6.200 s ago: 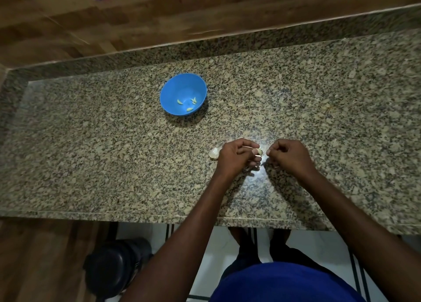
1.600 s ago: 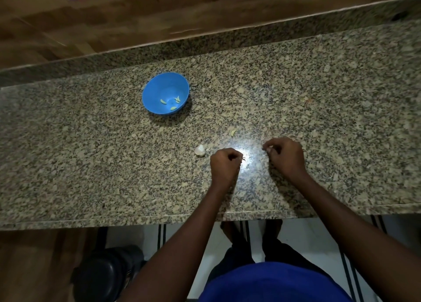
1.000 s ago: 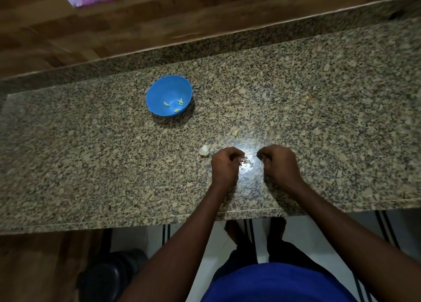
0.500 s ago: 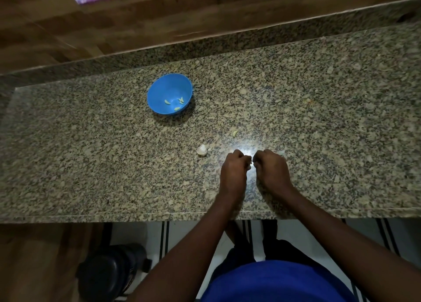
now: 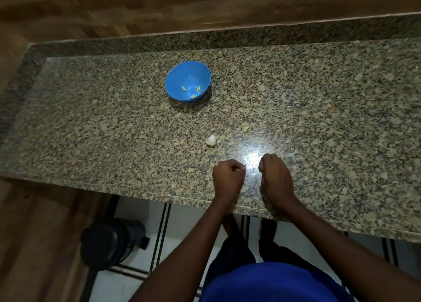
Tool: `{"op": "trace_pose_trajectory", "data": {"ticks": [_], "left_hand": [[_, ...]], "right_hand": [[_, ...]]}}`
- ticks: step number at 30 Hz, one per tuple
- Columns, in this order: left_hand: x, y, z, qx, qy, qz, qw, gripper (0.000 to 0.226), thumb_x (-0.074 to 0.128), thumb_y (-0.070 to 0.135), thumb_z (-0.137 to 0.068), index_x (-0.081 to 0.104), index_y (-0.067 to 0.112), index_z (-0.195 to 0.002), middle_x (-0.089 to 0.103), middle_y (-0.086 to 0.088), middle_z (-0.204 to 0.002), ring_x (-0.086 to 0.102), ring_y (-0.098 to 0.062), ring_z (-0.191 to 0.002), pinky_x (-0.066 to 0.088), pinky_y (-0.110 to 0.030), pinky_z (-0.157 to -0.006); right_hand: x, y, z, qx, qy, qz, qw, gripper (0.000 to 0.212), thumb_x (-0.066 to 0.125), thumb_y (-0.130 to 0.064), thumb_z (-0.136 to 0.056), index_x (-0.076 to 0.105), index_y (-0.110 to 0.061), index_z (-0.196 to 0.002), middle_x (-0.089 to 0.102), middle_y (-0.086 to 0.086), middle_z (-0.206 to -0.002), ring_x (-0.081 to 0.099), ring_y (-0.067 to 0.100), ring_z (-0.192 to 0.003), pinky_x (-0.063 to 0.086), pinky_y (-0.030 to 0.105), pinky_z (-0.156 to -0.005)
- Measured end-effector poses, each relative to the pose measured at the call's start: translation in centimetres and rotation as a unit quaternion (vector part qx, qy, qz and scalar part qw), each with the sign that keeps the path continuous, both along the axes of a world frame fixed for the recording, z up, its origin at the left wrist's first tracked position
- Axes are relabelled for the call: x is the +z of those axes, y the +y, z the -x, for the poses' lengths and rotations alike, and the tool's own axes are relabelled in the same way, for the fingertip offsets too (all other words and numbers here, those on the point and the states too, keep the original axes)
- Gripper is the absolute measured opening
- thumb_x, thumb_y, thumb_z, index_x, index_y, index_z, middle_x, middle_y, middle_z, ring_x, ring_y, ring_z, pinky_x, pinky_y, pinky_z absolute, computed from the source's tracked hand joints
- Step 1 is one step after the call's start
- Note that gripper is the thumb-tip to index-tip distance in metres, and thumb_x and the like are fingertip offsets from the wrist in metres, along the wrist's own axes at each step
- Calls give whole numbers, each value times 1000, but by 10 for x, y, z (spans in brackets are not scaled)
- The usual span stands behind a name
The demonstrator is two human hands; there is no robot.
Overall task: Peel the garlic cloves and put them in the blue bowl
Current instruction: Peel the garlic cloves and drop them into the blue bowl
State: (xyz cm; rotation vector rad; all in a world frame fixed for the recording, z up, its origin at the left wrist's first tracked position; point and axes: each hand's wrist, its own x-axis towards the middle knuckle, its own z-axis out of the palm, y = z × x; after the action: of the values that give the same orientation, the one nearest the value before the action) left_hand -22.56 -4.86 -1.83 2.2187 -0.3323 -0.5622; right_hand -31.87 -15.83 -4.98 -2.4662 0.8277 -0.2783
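The blue bowl [image 5: 176,73] stands at the middle back of the granite counter [image 5: 114,130] with three peeled cloves [image 5: 193,96] in it. An unpeeled garlic clove [image 5: 211,140] lies between the bowl and my hands, and a small pale piece [image 5: 246,128] lies to its right. My left hand [image 5: 228,178] is near the front edge, fingers curled, pinching a garlic clove of which only a thin pale sliver shows at the fingertips. My right hand [image 5: 274,176] sits just to its right, a short gap apart, fingers curled under with nothing showing in them.
A bright glare [image 5: 252,165] on the counter lies between my hands. The counter's front edge [image 5: 159,194] runs just under my wrists. A black round container [image 5: 111,242] stands on the tiled floor below left. A wooden wall backs the counter.
My hands have drawn a little apart from touching each other and sit closer to the front edge. The view has shifted; the bowl and loose clove have not moved.
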Motion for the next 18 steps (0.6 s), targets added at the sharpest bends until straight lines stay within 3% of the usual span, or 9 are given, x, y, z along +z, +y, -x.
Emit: {"op": "trace_pose_trajectory", "data": {"ticks": [2, 5, 9, 12, 18], "left_hand": [[10, 8, -3, 101, 182, 112, 972, 7, 75, 0, -83, 76, 6, -81, 72, -7, -67, 65, -11, -56, 55, -22, -56], [18, 38, -15, 184, 286, 186, 922, 2, 76, 4, -86, 76, 5, -86, 71, -12, -70, 65, -21, -61, 57, -35, -63], [33, 97, -30, 230, 295, 247, 894, 4, 74, 7, -87, 74, 9, -85, 67, -7, -68, 59, -16, -57, 51, -27, -59], [43, 160, -43, 281, 277, 318, 862, 8, 71, -1, -88, 72, 6, -83, 65, -6, -68, 59, -14, -60, 52, -22, -64], [43, 339, -63, 397, 245, 397, 791, 15, 65, -7, -90, 72, 6, -86, 72, -2, -74, 67, -10, -67, 56, -20, -67]], "right_hand": [[7, 5, -9, -62, -35, -125, 990, 27, 53, 13, -68, 52, -13, -76, 56, 1, -73, 50, 22, -66, 36, 38, -55], [25, 22, -31, -123, -46, -244, 961, 16, 60, -1, -82, 66, -15, -78, 68, -1, -75, 63, 15, -70, 46, 25, -59], [44, 69, -61, -69, -61, -280, 956, 15, 62, -5, -84, 68, -18, -81, 70, -4, -76, 65, 10, -70, 44, 13, -56], [55, 125, -87, -12, -51, -301, 952, 16, 66, -10, -88, 70, -24, -80, 71, -3, -72, 67, 14, -67, 52, 25, -61], [54, 296, -146, 116, 3, -321, 940, 16, 71, -18, -88, 71, -24, -74, 72, -3, -69, 67, 14, -66, 51, 29, -68]]}}
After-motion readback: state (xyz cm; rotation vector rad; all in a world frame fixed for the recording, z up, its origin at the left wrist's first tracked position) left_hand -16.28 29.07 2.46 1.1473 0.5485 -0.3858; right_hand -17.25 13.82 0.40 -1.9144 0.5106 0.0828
